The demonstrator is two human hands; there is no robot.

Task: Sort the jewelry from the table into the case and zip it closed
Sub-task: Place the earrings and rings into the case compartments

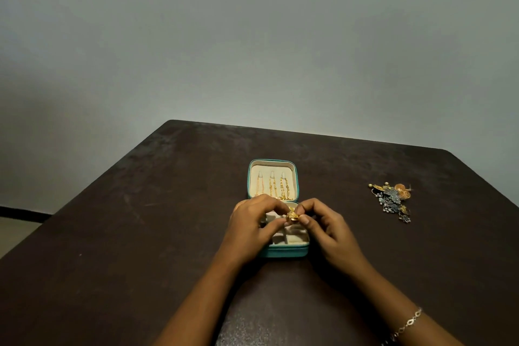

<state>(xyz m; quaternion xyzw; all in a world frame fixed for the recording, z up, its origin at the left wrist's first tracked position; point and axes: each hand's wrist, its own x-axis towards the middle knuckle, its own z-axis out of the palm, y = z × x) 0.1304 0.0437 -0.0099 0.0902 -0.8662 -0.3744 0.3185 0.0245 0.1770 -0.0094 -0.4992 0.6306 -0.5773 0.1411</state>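
Observation:
A small teal jewelry case lies open in the middle of the dark table. Its cream lid holds three hanging chains. Over the case's divided lower tray, my left hand and my right hand meet, and both pinch a small gold piece between their fingertips. The hands hide much of the tray's compartments. A heap of loose jewelry, silver-blue and gold-orange pieces, lies on the table to the right of the case.
The dark brown table ends at a far edge near a grey wall and at a left edge with floor beyond. A thin bracelet is on my right wrist.

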